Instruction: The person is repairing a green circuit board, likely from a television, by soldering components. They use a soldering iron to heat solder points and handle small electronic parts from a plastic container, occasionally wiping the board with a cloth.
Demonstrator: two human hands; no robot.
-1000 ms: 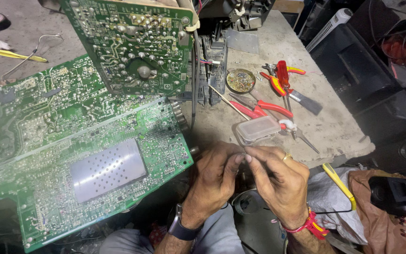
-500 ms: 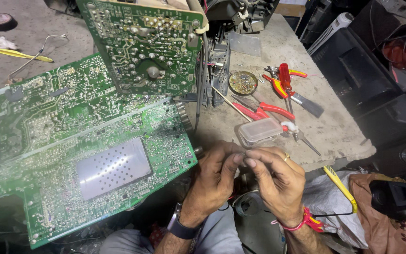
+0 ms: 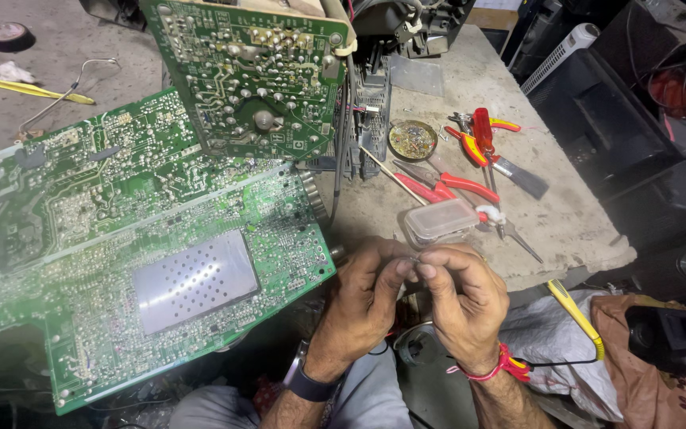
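Change: since a second before, our two hands had barely shifted, staying pinched together at the bench edge while the view drifted slightly.
Left hand: our left hand (image 3: pixel 363 306), a dark watch at its wrist, was curled, thumb and fingertips pinched on a tiny part (image 3: pixel 413 260) too small for us to identify.
Right hand: our right hand (image 3: pixel 464 300), a red thread bracelet at its wrist, was closed the same way, its fingertips meeting the left's on that small part.
Just beyond the hands: a small clear plastic box (image 3: pixel 441 222) lay near our fingertips, with red-handled pliers (image 3: pixel 448 186) past it.
Farther out: a round tin of bits (image 3: pixel 412 140) and a brush (image 3: pixel 520 175) sat well beyond the pliers.
Left of the hands: a large green circuit board (image 3: pixel 121 238) with a metal shield plate reached almost to our left hand; a smaller circuit board (image 3: pixel 252 75) stood above it.
Right of the hands: a yellow-handled tool (image 3: pixel 575 316) lay on grey cloth.
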